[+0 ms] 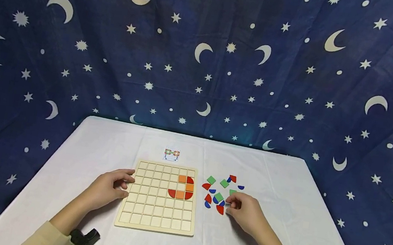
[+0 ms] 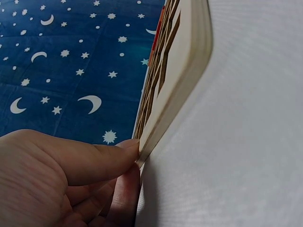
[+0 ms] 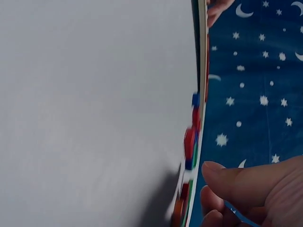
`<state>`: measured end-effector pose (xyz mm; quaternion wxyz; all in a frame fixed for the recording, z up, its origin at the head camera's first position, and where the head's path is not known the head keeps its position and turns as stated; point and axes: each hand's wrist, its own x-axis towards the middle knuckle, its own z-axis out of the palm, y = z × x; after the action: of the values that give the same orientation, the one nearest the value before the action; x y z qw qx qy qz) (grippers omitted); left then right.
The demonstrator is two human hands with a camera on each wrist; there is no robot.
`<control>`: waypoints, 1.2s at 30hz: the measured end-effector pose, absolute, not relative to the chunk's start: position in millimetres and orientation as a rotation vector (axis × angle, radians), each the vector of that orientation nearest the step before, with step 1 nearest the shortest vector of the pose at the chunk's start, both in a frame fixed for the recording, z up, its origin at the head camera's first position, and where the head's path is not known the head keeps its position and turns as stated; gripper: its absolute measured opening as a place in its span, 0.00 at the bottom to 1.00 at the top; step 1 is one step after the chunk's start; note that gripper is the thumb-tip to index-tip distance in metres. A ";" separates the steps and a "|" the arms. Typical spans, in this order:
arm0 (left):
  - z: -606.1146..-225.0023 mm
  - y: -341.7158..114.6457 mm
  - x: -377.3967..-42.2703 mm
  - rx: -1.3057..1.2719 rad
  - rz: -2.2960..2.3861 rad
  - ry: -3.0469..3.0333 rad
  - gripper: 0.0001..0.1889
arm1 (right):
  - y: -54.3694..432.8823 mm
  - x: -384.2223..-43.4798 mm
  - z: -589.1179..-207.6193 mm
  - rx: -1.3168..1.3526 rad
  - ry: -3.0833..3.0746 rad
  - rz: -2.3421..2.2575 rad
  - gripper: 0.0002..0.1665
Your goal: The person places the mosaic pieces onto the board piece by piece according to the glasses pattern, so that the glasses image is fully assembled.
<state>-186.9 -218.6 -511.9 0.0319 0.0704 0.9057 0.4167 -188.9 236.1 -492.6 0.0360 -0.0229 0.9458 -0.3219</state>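
A pale wooden grid board (image 1: 154,208) lies flat on the table. Near its right side, orange squares (image 1: 190,187) and red quarter-round pieces (image 1: 172,193) sit in the cells. At the board's left edge, my left hand (image 1: 106,188) rests its thumb (image 2: 102,161) and fingertips against the rim. To the right of the board are loose tiles: green squares (image 1: 211,180), red quarter-rounds (image 1: 219,210) and blue half-rounds (image 1: 241,187). My right hand (image 1: 247,213) hovers low beside this pile, thumb and fingers bent loosely, nothing seen between them.
A small printed pattern card (image 1: 171,154) lies just behind the board. White cloth covers the table (image 1: 103,139). A dark blue curtain (image 1: 173,73) with moons and stars hangs behind and at both sides. Each wrist carries a black strap mount (image 1: 85,238).
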 end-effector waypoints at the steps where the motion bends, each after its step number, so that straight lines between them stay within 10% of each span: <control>1: -511.8 -218.6 -186.8 0.218 1.284 2.789 0.20 | 240.6 -189.6 -492.9 -0.063 2.907 -0.976 0.12; 36: -515.5 -219.4 -187.7 0.235 1.280 2.808 0.20 | 204.3 -191.3 -484.4 -0.246 2.886 -0.797 0.12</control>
<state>-187.7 -219.4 -515.5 0.0233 0.0761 0.9070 0.4135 -191.3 204.3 -484.4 0.0687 -0.0819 0.9584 -0.2648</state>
